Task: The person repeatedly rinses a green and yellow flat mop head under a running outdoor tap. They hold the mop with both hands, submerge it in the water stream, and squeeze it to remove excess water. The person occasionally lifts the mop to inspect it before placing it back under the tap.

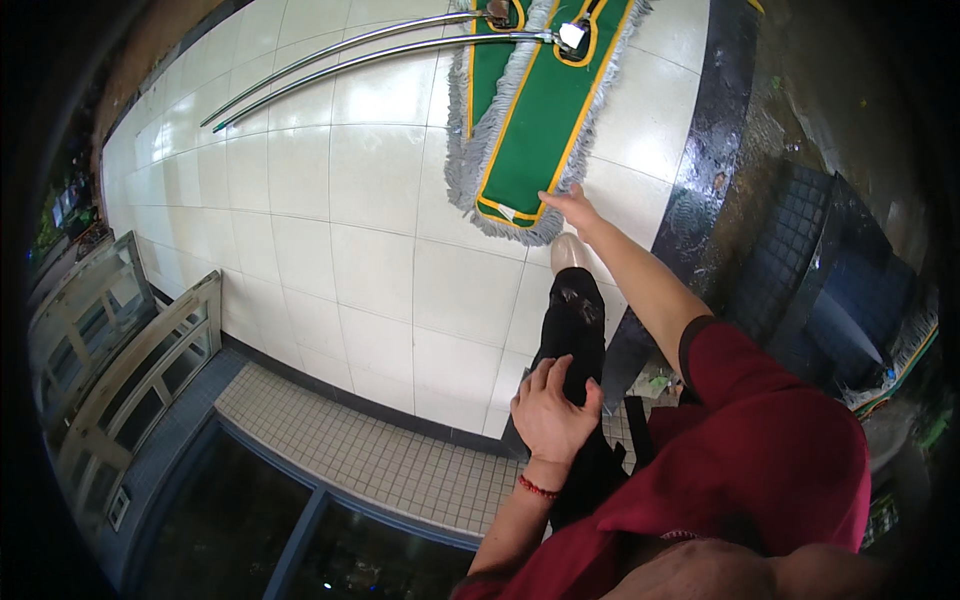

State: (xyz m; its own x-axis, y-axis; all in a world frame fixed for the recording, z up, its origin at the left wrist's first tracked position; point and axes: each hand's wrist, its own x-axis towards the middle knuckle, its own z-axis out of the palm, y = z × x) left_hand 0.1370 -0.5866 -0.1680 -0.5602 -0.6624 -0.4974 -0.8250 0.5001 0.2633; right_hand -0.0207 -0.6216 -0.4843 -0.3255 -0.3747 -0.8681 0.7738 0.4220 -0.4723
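Observation:
Two flat dust mops lie on the white tile floor, each with a green backing, yellow trim and a grey fringe. The nearer mop head (536, 135) partly overlaps the other mop head (491, 82). My right hand (574, 206) reaches to the near end of the upper mop, its extended index finger at the yellow trim. Whether it presses on the cloth cannot be told. Over the knee of my black trousers (574, 322), my left hand (555, 412) has its fingers spread and bent, holding nothing. A red bead bracelet (538, 487) circles that wrist.
Metal mop handles (375, 56) stretch leftward across the tiles. Window frames (161, 382) lean at the left, beside a small-tiled ledge (360, 442). A wet black stone edge (701, 150) borders the floor on the right. Beyond lie wet ground and another mop (904, 367).

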